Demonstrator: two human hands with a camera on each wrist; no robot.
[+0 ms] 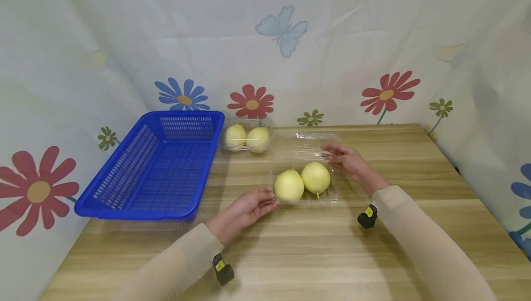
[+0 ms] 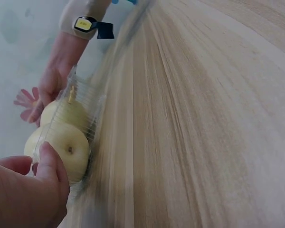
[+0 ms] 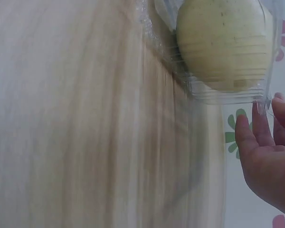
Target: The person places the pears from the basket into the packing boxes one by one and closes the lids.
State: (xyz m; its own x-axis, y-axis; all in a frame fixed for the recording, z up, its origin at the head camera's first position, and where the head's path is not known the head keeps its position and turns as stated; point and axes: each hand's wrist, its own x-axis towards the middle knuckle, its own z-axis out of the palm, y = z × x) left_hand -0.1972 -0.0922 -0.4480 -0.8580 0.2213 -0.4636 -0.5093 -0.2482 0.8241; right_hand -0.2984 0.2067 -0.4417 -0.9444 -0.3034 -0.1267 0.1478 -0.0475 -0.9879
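Note:
A clear plastic clamshell box point(image 1: 307, 198) with its lid point(image 1: 317, 140) folded back on the far side holds two round yellow pears, a left one point(image 1: 289, 185) and a right one point(image 1: 316, 178). My left hand point(image 1: 250, 207) pinches the box's near left corner between thumb and fingers; the left wrist view shows the fingertips point(image 2: 48, 151) in front of a pear. At the far right corner, my right hand point(image 1: 350, 162) grips the plastic rim. In the right wrist view its thumb point(image 3: 283, 111) and fingers meet at the box's edge, beside the ribbed wall.
A blue slotted basket point(image 1: 203, 176) stands on the left of the wooden table point(image 1: 323, 255). Between it and my box, toward the back, sits a second clear box point(image 1: 246, 148) with two pears. A flower-printed curtain point(image 1: 332, 61) hangs behind the table.

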